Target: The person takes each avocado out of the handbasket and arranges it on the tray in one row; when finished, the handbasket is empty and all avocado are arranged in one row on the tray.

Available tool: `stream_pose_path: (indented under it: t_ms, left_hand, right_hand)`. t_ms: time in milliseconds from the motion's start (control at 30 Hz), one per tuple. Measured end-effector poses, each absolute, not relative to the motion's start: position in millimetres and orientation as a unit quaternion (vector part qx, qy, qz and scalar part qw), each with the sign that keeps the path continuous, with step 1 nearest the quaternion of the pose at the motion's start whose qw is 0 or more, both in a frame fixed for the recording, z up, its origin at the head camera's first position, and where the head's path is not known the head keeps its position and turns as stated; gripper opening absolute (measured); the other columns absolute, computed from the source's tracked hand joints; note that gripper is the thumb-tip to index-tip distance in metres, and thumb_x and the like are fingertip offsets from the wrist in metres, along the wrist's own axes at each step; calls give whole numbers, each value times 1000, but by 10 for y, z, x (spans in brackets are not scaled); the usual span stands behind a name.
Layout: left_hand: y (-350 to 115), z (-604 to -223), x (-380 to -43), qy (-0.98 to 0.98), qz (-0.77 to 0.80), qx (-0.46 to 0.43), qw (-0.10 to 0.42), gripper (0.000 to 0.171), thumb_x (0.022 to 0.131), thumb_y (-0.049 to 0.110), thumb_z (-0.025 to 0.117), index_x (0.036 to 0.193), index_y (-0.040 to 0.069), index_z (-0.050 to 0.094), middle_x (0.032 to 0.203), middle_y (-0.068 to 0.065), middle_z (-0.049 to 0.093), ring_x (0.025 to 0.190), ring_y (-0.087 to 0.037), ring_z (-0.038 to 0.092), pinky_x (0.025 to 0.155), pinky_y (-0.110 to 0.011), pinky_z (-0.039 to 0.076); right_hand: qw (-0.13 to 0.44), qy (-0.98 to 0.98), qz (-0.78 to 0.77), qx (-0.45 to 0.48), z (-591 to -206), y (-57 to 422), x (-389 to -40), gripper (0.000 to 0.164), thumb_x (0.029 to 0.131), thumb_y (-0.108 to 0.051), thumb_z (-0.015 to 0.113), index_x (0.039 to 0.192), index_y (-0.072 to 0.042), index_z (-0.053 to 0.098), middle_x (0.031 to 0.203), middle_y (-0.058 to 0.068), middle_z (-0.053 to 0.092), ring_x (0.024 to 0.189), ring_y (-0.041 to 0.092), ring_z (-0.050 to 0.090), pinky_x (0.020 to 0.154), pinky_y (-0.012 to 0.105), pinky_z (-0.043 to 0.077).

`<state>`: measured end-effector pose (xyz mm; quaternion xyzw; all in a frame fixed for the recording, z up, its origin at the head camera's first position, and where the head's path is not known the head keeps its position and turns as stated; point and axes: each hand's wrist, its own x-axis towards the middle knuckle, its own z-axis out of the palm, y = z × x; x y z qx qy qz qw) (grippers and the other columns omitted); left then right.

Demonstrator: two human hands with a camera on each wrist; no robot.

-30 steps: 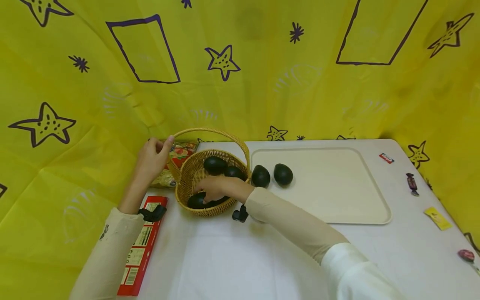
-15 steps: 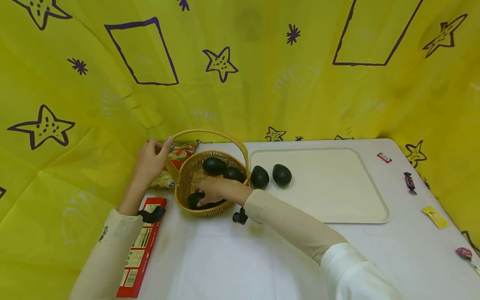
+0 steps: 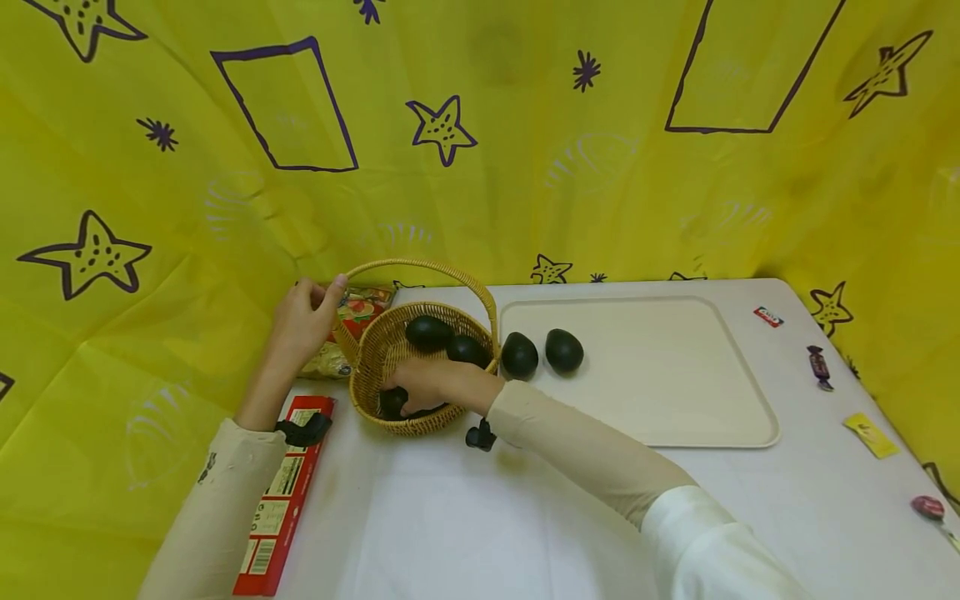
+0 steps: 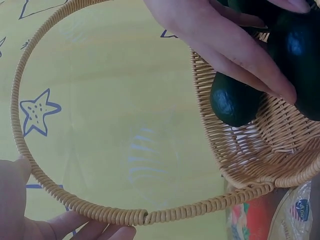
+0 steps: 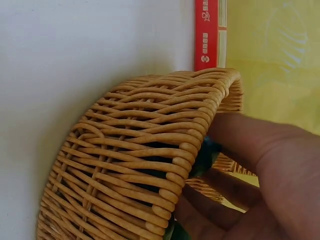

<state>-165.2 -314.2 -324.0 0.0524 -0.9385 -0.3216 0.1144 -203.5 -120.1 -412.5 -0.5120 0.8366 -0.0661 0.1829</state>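
A wicker basket [image 3: 408,427] with a tall arched handle [image 3: 450,271] stands left of centre, holding several dark green avocados. My left hand [image 3: 303,321] grips that handle on its left side; the left wrist view shows the fingers [image 4: 107,231] curled round the wrapped cane. Down inside the basket, my right hand [image 3: 429,383] has thumb and fingers around an avocado [image 3: 392,403] near the front wall. Behind it lie another avocado [image 3: 429,332] and a partly covered one [image 3: 467,351]. The right wrist view mostly shows the basket wall, which hides much of the held avocado.
Two avocados [image 3: 564,351] sit at the left end of a cream tray [image 3: 675,433], right of the basket. A red box [image 3: 281,500] lies under the left forearm. Snack packets [image 3: 363,304] stand behind the basket. Several wrapped sweets [image 3: 819,367] line the right table edge.
My right hand has shifted slightly and turned the avocado it holds inside the basket, so less of it shows. The left hand stays on the handle.
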Motion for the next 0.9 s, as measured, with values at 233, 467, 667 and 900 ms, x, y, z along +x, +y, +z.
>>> stream_pose_path:
  t_ms: [233, 467, 667, 900]
  left_hand:
    - [-3135, -3229, -1642, -939, -323, 48, 110, 74, 108, 67, 37, 115, -4, 55, 106, -21, 57, 87, -36, 54, 73, -43, 44]
    - [-3138, -3226, -1639, -939, -324, 50, 109, 74, 108, 67, 37, 116, -5, 55, 108, -22, 57, 89, -37, 54, 74, -44, 44]
    - [-3138, -3228, -1639, -939, -323, 50, 109, 75, 107, 68, 37, 117, -5, 55, 110, -24, 57, 92, -38, 55, 75, -45, 45]
    - [-3138, -3230, -1645, -939, -322, 49, 108, 76, 107, 68, 37, 118, -5, 55, 111, -24, 57, 95, -39, 55, 78, -47, 45]
  right_hand:
    - [173, 846, -54, -501, -4116, -1208, -1989, 58, 96, -24, 81, 150, -17, 60, 148, 1, 63, 138, 17, 57, 114, 29, 44]
    - [150, 851, -29, -502, -4140, -1252, -1952, 55, 95, -23, 83, 146, -17, 63, 141, 0, 67, 132, 16, 60, 109, 27, 48]
    - [146, 859, -37, -489, -4161, -1292, -1922, 54, 96, -28, 82, 145, -15, 63, 138, 1, 68, 129, 16, 62, 105, 28, 51]
    - [139, 863, -30, -485, -4159, -1321, -1884, 53, 97, -29, 80, 144, -14, 62, 134, 4, 69, 124, 19, 66, 99, 30, 55]
